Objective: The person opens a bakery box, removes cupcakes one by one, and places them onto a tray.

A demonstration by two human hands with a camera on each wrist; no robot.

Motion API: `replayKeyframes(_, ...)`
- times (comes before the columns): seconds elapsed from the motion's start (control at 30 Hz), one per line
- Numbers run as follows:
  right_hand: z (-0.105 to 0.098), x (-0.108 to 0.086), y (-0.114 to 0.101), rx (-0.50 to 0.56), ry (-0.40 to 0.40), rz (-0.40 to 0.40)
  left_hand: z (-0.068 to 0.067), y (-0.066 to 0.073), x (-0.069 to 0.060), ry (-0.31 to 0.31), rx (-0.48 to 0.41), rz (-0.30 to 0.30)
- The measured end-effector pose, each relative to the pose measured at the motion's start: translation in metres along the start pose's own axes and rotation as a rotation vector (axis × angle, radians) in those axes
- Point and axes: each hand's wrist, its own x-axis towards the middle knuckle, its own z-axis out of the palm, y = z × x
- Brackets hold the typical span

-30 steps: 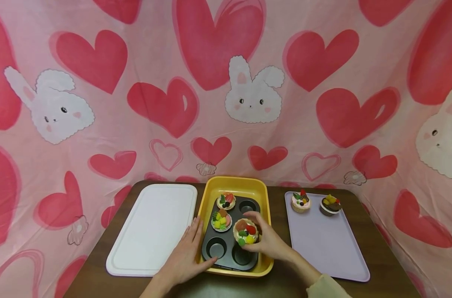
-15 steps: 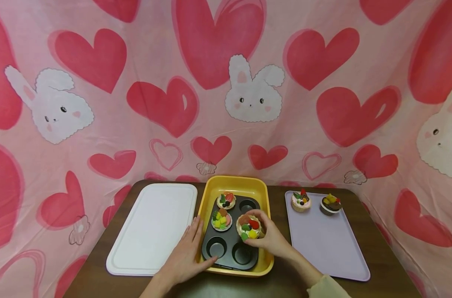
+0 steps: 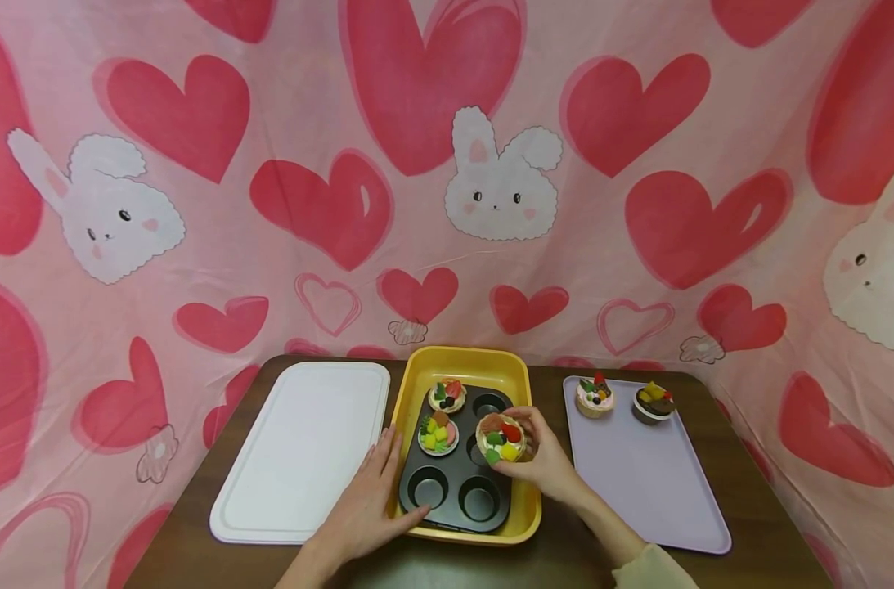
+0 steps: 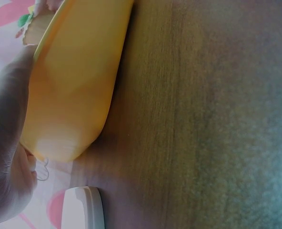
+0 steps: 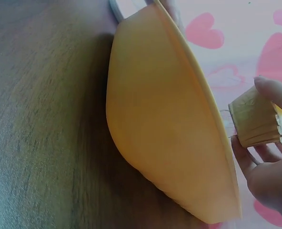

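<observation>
Carefully, a person's right hand [image 3: 551, 460] gripped a fruit-topped cupcake [image 3: 500, 438] between thumb and curled fingers, toppings up, its base clear above the rim of a yellow tray [image 3: 464, 366]. From those fingers the cake lay leftward, partly covering the middle cup in the right-hand column of a dark muffin pan [image 3: 452, 468], whose long axis ran away from the wearer. A lilac tray [image 3: 641, 483] stood on the opposite side of that hand, well apart. The left hand [image 3: 366, 505], farther from the cake, rested on the yellow tray's left edge, its fingers extended and holding nothing.
</observation>
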Motion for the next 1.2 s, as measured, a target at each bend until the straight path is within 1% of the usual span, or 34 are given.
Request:
replayKeyframes(0.17, -0.002, 0.000, -0.002, 0.038, 0.032, 0.026, 0.000, 0.001, 0.000, 0.005, 0.008, 0.008)
replayKeyframes(0.33, -0.005, -0.001, -0.003, 0.052, 0.054, -0.011, 0.000, 0.001, 0.000, 0.003, 0.017, 0.006)
replayKeyframes(0.43, -0.008, -0.002, -0.001, 0.058, 0.062, -0.039, 0.000, 0.001, 0.000, 0.002, 0.008, 0.006)
replayKeyframes(0.63, -0.017, -0.006, 0.001, 0.069, 0.076, -0.056, 0.000, 0.001, 0.000, 0.000, -0.002, -0.002)
replayKeyframes(0.9, -0.032, -0.011, 0.001, 0.010, 0.152, 0.033, 0.000, 0.001, 0.001, -0.007, -0.006, -0.009)
replayKeyframes(1.2, -0.049, -0.020, 0.004, -0.014, 0.193, 0.122, 0.001, 0.000, 0.002, -0.014, -0.006, -0.016)
